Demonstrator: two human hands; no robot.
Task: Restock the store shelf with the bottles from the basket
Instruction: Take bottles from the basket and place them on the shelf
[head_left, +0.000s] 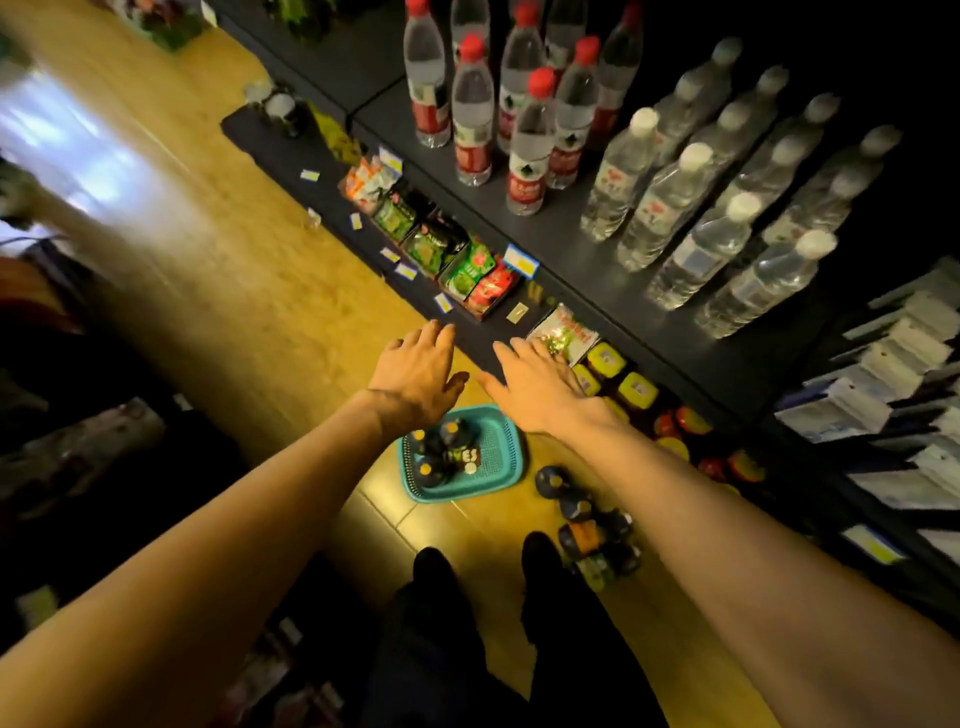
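Teal plastic, the basket (498, 457) sits on the floor below my hands, holding dark bottles (441, 454) with yellow caps. My left hand (415, 374) and right hand (535, 387) hover above it, both spread flat and empty, fingers toward the shelf (597, 260). More dark bottles stand on the floor (582, 525) just right of the basket.

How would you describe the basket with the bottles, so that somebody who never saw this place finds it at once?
Look at the wooden floor in front of the dark store shelf. The basket sits there, just ahead of the person's feet and below both open hands. It is the only teal plastic tray on the floor, and it holds dark bottles with yellow caps.
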